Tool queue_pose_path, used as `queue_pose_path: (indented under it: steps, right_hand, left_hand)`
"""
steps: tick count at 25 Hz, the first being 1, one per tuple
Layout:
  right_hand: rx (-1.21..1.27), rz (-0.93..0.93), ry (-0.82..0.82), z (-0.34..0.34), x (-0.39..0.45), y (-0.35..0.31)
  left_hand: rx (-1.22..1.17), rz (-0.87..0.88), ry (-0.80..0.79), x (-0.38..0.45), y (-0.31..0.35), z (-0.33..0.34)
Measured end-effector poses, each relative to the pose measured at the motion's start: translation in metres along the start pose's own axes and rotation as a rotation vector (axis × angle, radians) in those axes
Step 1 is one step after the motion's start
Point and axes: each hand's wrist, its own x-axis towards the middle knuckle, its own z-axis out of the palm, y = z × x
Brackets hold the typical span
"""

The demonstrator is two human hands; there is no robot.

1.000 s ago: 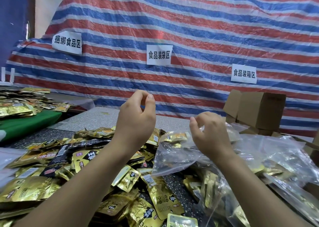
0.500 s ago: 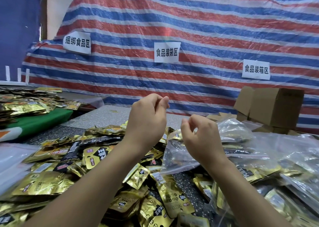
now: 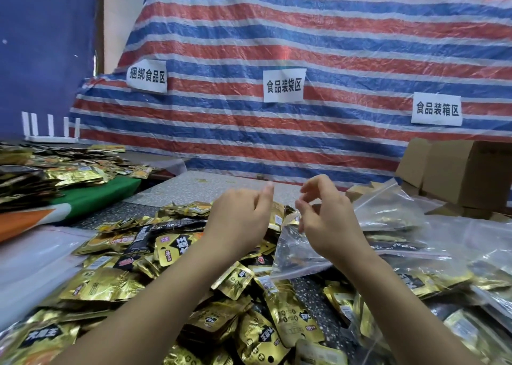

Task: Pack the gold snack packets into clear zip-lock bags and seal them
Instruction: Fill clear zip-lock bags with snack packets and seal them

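Gold snack packets (image 3: 177,256) lie heaped across the table in front of me. A clear zip-lock bag (image 3: 293,256) holding a few packets lies on the heap at centre right. My right hand (image 3: 329,220) hovers over the bag's top edge with thumb and forefinger spread apart; I see nothing pinched between them. Just left of it, my left hand (image 3: 241,223) is raised over the heap, fingers curled inward and thumb pointing up, with nothing visible in it. The two hands are about a hand's width apart.
More filled clear bags (image 3: 415,226) pile up at the right, with brown cardboard boxes (image 3: 465,176) behind them. A stack of empty clear bags (image 3: 30,265) lies at the left. Further packets (image 3: 55,170) cover a green-clothed table at far left. A striped tarpaulin (image 3: 332,45) hangs behind.
Both hands have dropped lower and drawn closer together. My right hand's pinch on the bag's top has opened, and the bag has settled onto the heap.
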Motion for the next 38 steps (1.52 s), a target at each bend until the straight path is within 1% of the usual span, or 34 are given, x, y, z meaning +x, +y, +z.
queue_pose_path:
  steps: [2,5,8,10,12,15,18,21,24,27,29,32,35,38]
  right_hand:
    - [-0.019,-0.049,-0.015,-0.003,0.0,-0.005]
    - [-0.054,-0.096,-0.023,-0.007,-0.001,-0.014]
    - [-0.027,-0.093,-0.053,-0.007,-0.003,-0.021]
    - [-0.044,-0.077,-0.068,-0.005,-0.004,-0.022]
    - [-0.069,-0.056,-0.082,-0.004,-0.005,-0.022]
    - [-0.095,-0.061,-0.091,-0.003,-0.008,-0.024]
    - [-0.017,-0.023,-0.069,-0.004,-0.008,-0.026]
    - [-0.082,-0.02,-0.062,-0.004,-0.007,-0.023]
    - [-0.076,0.009,-0.042,-0.003,-0.005,-0.019]
    - [-0.083,-0.029,-0.036,-0.003,-0.005,-0.02]
    - [-0.042,-0.034,-0.03,-0.003,-0.006,-0.022]
    - [-0.038,-0.014,-0.04,-0.004,-0.006,-0.023]
    - [-0.072,0.026,-0.059,-0.002,-0.005,-0.02]
    - [-0.077,0.058,-0.079,-0.001,-0.005,-0.018]
  left_hand:
    - [0.162,-0.045,0.025,0.0,-0.031,-0.01]
    - [0.406,-0.251,0.05,0.007,-0.094,-0.041]
    - [0.693,-0.491,-0.042,-0.002,-0.157,-0.078]
    - [0.852,-0.612,-0.109,-0.018,-0.192,-0.097]
    - [0.91,-0.719,-0.155,-0.033,-0.216,-0.112]
    - [0.883,-0.824,-0.223,-0.049,-0.231,-0.123]
    - [0.876,-0.847,-0.264,-0.052,-0.231,-0.123]
    - [0.894,-0.826,-0.295,-0.053,-0.231,-0.122]
    - [0.917,-0.809,-0.274,-0.053,-0.23,-0.122]
    - [0.934,-0.815,-0.259,-0.055,-0.231,-0.124]
    - [0.946,-0.824,-0.269,-0.057,-0.233,-0.127]
    - [1.003,-0.786,-0.325,-0.059,-0.233,-0.128]
    - [1.02,-0.765,-0.325,-0.06,-0.233,-0.131]
    - [1.099,-0.717,-0.321,-0.061,-0.228,-0.133]
